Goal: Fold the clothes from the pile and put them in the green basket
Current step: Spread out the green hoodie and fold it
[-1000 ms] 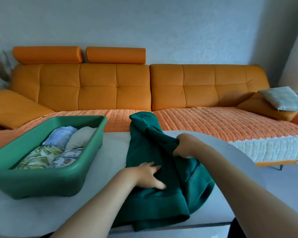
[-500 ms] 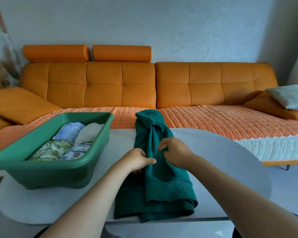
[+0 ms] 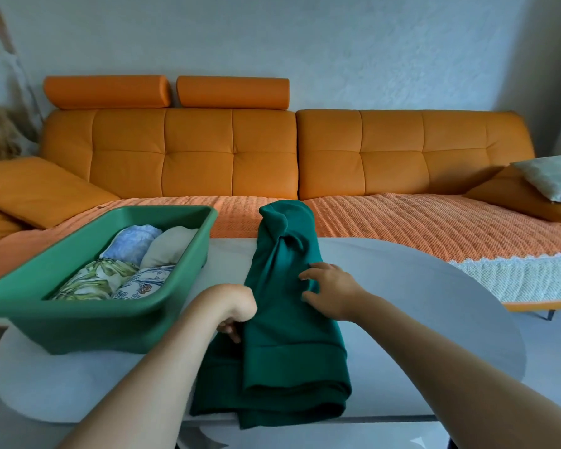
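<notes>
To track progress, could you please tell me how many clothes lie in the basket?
4 in the basket: blue piece far left, cream piece far right, leafy green piece near left, patterned piece near right. More may be hidden underneath.

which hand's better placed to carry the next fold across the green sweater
Left, most likely. The left hand curls its fingers round the left edge of the green sweater, so it could lift that side across. The right hand lies open on top, better suited to pinning.

Basket [image 3: 94, 332] left on table [image 3: 434, 303], garment [image 3: 289, 351] just right of it (folded clothes [image 3: 123, 273] inside basket); sofa [image 3: 195, 157] behind.
</notes>
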